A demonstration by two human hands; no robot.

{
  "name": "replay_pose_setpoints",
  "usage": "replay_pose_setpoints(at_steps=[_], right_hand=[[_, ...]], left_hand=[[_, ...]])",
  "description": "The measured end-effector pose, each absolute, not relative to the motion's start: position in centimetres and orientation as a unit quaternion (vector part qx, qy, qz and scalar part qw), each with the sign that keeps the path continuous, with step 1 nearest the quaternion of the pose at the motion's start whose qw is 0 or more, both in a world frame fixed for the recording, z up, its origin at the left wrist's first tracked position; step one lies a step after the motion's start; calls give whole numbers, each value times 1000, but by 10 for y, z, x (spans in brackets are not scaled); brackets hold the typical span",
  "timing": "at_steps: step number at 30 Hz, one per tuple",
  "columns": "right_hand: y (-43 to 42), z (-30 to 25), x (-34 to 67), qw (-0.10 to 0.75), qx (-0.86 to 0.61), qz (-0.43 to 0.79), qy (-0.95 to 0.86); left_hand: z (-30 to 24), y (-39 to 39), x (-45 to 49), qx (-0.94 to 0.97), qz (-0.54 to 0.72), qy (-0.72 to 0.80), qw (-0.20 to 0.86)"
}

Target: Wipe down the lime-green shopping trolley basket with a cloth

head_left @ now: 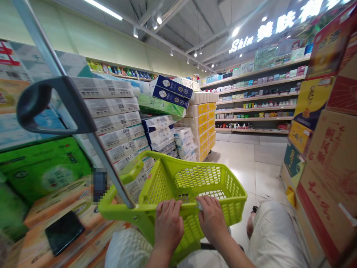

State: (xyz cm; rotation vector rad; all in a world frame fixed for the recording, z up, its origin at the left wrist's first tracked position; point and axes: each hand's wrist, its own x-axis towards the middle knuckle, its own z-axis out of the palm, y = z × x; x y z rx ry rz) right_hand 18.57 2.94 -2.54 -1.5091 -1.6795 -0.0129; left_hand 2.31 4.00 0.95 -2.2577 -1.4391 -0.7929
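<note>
A lime-green plastic shopping basket (pixel 223 186) stands tilted in front of me, and nothing shows inside it. My left hand (pixel 168 225) is curled over its near rim, gripping the mesh wall. My right hand (pixel 212 219) is closed on the same rim just to the right, and something small and pale shows at its fingertips. A grey telescopic pull handle (pixel 55 104) rises from the basket up to the left. My knees in pale trousers (pixel 275 238) show below the basket.
Stacked tissue and toilet-paper packs (pixel 117 123) fill the left side. A black phone (pixel 64 231) lies on orange packs at lower left. Cardboard boxes (pixel 329 160) line the right. Shelves of bottles (pixel 256 108) stand beyond a tiled aisle floor (pixel 251 163).
</note>
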Motion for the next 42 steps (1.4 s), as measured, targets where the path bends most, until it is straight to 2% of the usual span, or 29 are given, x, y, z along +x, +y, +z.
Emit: replay_pose_setpoints(at_steps=[4, 11, 18, 25, 33, 37, 42], right_hand=[[29, -30, 196, 432, -634, -29, -641], [32, -15, 145, 450, -561, 21, -694], [29, -24, 188, 411, -637, -29, -652], [35, -8, 145, 424, -577, 29, -698], [30, -29, 210, 400, -640, -29, -655], [30, -25, 204, 400, -653, -40, -642], [31, -12, 178, 385, -625, -22, -679]], left_hand=[[10, 40, 26, -792, -284, -511, 175], [7, 41, 22, -799, -286, -502, 169], [10, 44, 21, -795, -281, -509, 171], [12, 45, 22, -801, -261, -511, 171], [16, 48, 16, -790, -253, -526, 187], [10, 48, 31, -781, -266, -520, 223], [-2, 47, 55, -841, -231, -464, 155]])
